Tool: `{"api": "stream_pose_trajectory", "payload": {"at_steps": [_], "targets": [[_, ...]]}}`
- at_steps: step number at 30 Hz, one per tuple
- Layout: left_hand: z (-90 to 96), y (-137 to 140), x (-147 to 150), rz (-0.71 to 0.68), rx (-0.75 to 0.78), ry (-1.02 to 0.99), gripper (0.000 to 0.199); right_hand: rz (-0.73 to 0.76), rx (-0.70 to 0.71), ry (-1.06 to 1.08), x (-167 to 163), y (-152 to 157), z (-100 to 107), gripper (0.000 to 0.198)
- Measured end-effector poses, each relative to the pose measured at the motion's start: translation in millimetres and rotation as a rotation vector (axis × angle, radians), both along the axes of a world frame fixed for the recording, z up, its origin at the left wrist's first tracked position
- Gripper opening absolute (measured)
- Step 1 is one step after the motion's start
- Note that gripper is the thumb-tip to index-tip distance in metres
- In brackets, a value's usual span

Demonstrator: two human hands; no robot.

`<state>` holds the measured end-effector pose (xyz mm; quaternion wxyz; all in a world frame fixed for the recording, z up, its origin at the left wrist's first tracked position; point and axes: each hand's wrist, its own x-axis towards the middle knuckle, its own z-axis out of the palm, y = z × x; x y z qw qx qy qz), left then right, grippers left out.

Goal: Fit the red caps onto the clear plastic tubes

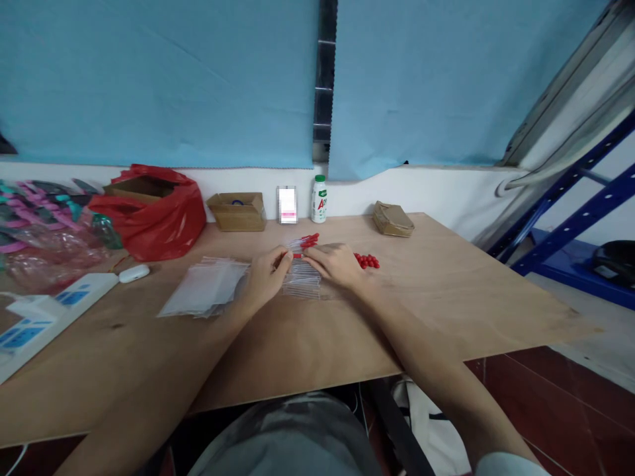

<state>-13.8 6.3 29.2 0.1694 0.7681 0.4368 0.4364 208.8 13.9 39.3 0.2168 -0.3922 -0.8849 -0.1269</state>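
Note:
A small red piece spans the gap between my two hands. My left hand pinches its left end between thumb and fingers. At its right end, the fingers of my right hand are closed on it; their tips are partly hidden. Thin clear sticks lie side by side on the table just below the hands. Behind them is a small pile of clear sticks with red ends. Several small red pieces are gathered beyond my right hand. Clear plastic bags lie stacked left of my left hand.
Along the wall stand a cardboard box, a phone, a white bottle and a brown package. A red bag and a white power strip occupy the left. Blue shelving is at the right.

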Motion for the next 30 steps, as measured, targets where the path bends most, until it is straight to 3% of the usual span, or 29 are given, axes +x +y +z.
{"api": "stream_pose_trajectory", "payload": {"at_steps": [3,10,17,30], "targets": [[-2.4,3.9,-4.5,-0.008,0.047,0.186,0.022,0.000,-0.043,-0.070,0.4,0.2,2.9,0.048],[-6.3,4.0,-5.2,-0.009,0.106,0.499,0.023,-0.067,-0.084,-0.167,-4.8,1.0,1.5,0.051],[-11.1,5.2,-1.4,0.014,0.094,0.509,0.012,-0.028,-0.087,-0.194,-8.2,0.3,-1.2,0.046],[-13.7,6.8,11.7,0.015,0.025,0.393,0.018,-0.023,-0.068,-0.204,-7.4,-0.3,1.7,0.044]]}}
